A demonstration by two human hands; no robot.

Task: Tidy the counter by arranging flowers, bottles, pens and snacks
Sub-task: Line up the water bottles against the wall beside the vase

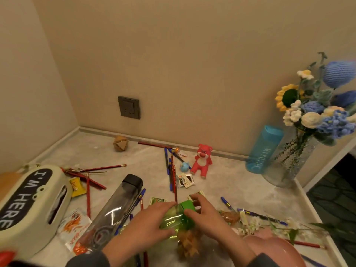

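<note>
Head view, lower centre of the frame: both hands are on a green bottle (173,220) that lies on its side on the pale counter (240,182). The left hand (146,222) wraps its curled fingers over the bottle's clear green body, while the right hand (206,214) pinches the green cap (187,206) between thumb and fingers.

Just left of them a clear bottle with a black cap (115,209) lies diagonally, with an orange-and-white snack packet (75,228) beside its base. A cream tissue box (28,205) fills the lower left, and a yellow snack (77,187) touches its far edge. Red pencils (92,170) are scattered above that, and blue pens (170,170) lie mixed with more pencils at mid-frame.

At the right edge stands a glass vase (289,157) of knitted flowers (316,105) – blue, white and yellow – with a blue bottle (264,149) upright just beside it. A red bear toy (203,159) sits near the back wall. A pink bowl (269,247) shows at the lower right, partly behind the right forearm.
</note>
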